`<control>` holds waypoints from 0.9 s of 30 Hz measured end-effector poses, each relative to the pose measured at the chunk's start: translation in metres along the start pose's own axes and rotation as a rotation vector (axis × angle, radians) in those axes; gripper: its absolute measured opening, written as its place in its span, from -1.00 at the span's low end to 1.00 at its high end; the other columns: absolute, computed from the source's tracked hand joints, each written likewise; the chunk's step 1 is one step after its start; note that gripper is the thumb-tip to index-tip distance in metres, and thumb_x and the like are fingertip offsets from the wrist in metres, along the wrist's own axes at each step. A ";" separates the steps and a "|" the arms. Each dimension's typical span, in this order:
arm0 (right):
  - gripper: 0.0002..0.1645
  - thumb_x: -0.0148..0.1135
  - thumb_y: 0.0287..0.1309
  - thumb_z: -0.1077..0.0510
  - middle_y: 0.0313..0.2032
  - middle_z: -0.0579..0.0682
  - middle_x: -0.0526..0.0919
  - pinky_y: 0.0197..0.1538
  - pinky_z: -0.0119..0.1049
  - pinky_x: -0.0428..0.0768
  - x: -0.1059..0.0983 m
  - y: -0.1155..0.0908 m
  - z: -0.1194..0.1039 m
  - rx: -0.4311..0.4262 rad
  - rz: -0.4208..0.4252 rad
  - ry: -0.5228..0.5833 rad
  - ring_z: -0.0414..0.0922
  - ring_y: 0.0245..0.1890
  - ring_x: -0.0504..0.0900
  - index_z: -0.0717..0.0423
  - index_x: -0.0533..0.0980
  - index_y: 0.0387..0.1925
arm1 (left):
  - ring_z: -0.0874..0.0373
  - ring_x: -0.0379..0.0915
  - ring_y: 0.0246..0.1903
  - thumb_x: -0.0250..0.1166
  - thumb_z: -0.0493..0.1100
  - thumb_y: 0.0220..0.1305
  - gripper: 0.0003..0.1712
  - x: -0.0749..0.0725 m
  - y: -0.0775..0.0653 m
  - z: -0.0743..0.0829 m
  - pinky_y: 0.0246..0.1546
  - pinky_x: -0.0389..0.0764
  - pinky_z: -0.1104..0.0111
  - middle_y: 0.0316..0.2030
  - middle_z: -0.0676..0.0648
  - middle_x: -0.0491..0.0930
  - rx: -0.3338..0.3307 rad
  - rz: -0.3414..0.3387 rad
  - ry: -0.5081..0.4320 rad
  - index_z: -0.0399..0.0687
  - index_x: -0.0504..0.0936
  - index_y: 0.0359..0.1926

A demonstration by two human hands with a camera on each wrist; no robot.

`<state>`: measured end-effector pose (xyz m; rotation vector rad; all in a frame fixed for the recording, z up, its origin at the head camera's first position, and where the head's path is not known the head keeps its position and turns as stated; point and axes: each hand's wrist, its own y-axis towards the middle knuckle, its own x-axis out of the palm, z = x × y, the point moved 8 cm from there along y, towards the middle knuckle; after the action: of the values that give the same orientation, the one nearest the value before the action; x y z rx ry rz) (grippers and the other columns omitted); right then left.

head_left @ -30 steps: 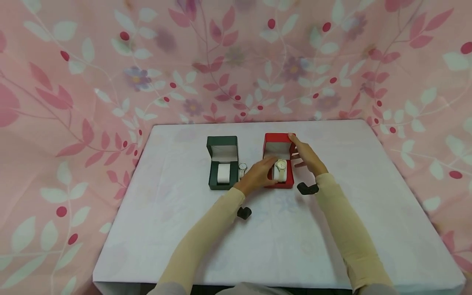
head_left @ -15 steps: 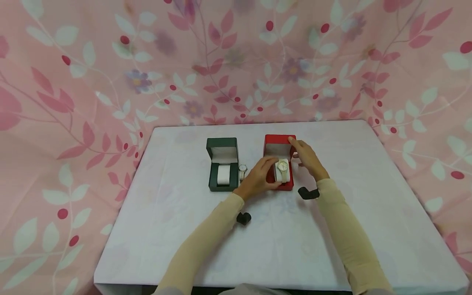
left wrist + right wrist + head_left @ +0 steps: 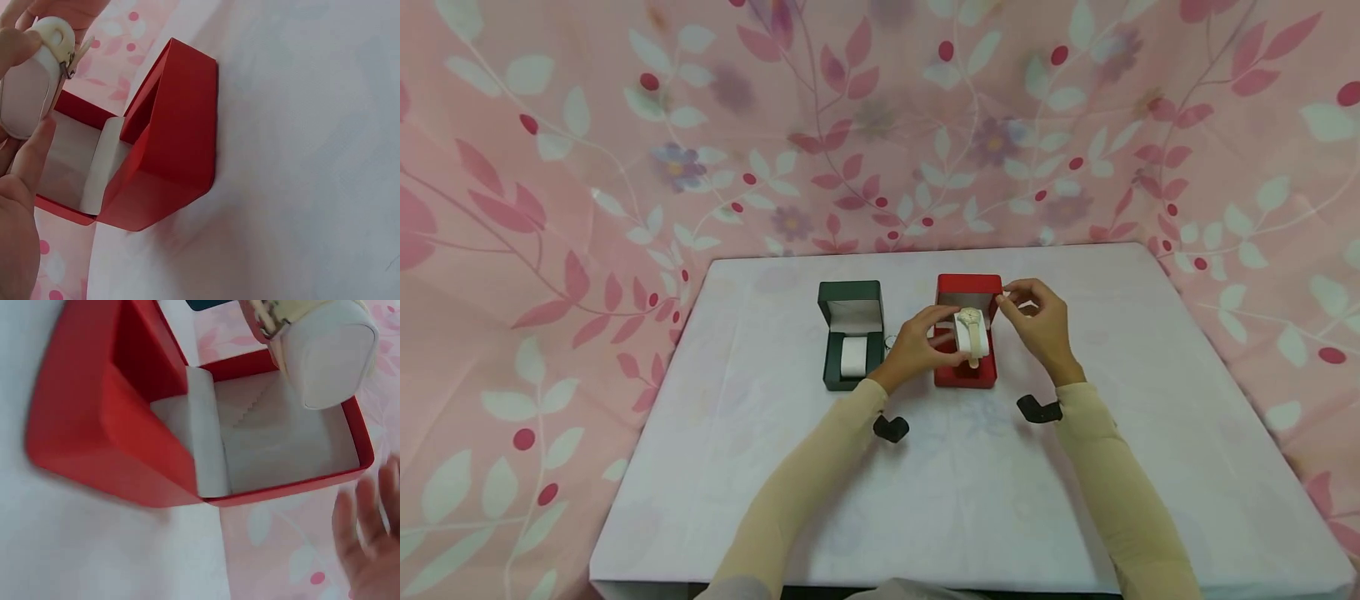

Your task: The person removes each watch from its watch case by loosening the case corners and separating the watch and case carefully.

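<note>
My left hand (image 3: 921,346) pinches a white watch cushion (image 3: 28,94) by its sides. A watch (image 3: 972,327) with a pale strap is wrapped round the cushion, its buckle showing in the wrist views. Both hang above the red watch box (image 3: 966,382), which stands with its lid raised. In the left wrist view, the box's base (image 3: 181,119) sits on the cloth. My right hand (image 3: 1043,329) is beside the right edge of the lid; in the right wrist view its fingers (image 3: 369,506) are blurred, extended and a little apart from the lid.
A dark green watch box (image 3: 852,292) stands open to the left with a bare white cushion (image 3: 853,357) inside. Another watch (image 3: 890,342) lies beside it, mostly hidden by my left hand. White cloth covers the table (image 3: 970,500); a floral curtain (image 3: 880,125) hangs behind.
My left hand has lifted the cushion with its watch up from the red box. My right hand has left the lid's top corner and shifted slightly right.
</note>
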<state>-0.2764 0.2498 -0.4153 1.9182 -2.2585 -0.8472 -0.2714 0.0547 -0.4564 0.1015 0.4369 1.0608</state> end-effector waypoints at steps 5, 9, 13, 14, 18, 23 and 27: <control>-0.27 0.41 0.08 0.27 0.10 0.26 0.51 -0.10 -0.24 0.62 0.036 -0.024 -0.016 0.036 -0.424 0.150 0.10 -0.02 0.51 0.27 0.37 0.28 | 0.02 0.45 0.14 0.58 -0.21 -0.04 -0.17 -0.001 -0.001 -0.002 0.01 0.58 0.28 0.19 0.01 0.40 -0.053 -0.044 -0.076 -0.01 0.44 0.29; 0.04 0.51 -0.04 0.25 0.22 0.25 0.39 -0.08 -0.18 0.64 0.056 -0.041 -0.015 0.139 -0.635 0.197 0.05 0.05 0.48 0.11 0.18 0.44 | -0.02 0.40 0.19 0.57 -0.20 -0.04 -0.19 0.000 -0.001 -0.001 -0.02 0.58 0.36 0.17 0.03 0.41 -0.058 -0.074 -0.065 -0.05 0.47 0.29; 0.09 0.61 -0.16 0.17 0.09 0.13 0.49 -0.20 -0.22 0.67 0.060 -0.046 0.006 0.179 -0.651 0.161 0.03 -0.05 0.52 -0.06 0.25 0.41 | 0.03 0.39 0.20 0.58 -0.23 -0.07 -0.18 0.002 -0.003 -0.005 -0.01 0.58 0.37 0.16 0.01 0.41 -0.069 -0.097 -0.067 -0.09 0.49 0.28; 0.09 0.63 -0.18 0.14 0.07 0.08 0.50 -0.22 -0.22 0.68 0.061 -0.047 0.011 0.178 -0.649 0.145 0.03 -0.07 0.53 -0.11 0.27 0.40 | 0.02 0.40 0.19 0.59 -0.23 -0.08 -0.17 0.002 -0.004 -0.007 -0.01 0.58 0.37 0.16 0.02 0.41 -0.079 -0.098 -0.075 -0.09 0.49 0.28; 0.08 0.64 -0.20 0.13 0.09 0.02 0.46 -0.23 -0.22 0.69 0.060 -0.050 0.016 0.177 -0.629 0.144 0.06 -0.10 0.56 -0.17 0.29 0.39 | -0.01 0.40 0.19 0.61 -0.18 -0.10 -0.13 0.001 -0.007 -0.015 -0.04 0.59 0.37 0.14 0.05 0.42 -0.145 -0.083 -0.138 -0.01 0.48 0.30; -0.03 0.55 -0.15 0.31 0.14 0.07 0.43 -0.23 -0.27 0.68 0.058 -0.050 -0.006 0.125 -0.587 0.167 0.08 -0.12 0.54 0.07 0.31 0.33 | -0.02 0.41 0.18 0.60 -0.12 -0.08 -0.13 0.001 -0.008 -0.017 -0.03 0.59 0.34 0.13 0.07 0.42 -0.176 -0.075 -0.159 0.04 0.47 0.32; -0.11 0.43 -0.13 0.41 0.09 0.07 0.46 -0.28 -0.28 0.62 0.057 -0.048 -0.024 0.080 -0.585 0.069 -0.01 -0.14 0.47 0.19 0.29 0.30 | 0.08 0.42 0.17 0.59 -0.13 -0.06 -0.14 0.003 -0.006 -0.017 -0.04 0.60 0.35 0.14 0.06 0.42 -0.164 -0.064 -0.131 0.00 0.47 0.32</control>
<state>-0.2368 0.1841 -0.4334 2.6510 -1.7230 -0.7193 -0.2723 0.0521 -0.4744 0.0112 0.2325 1.0168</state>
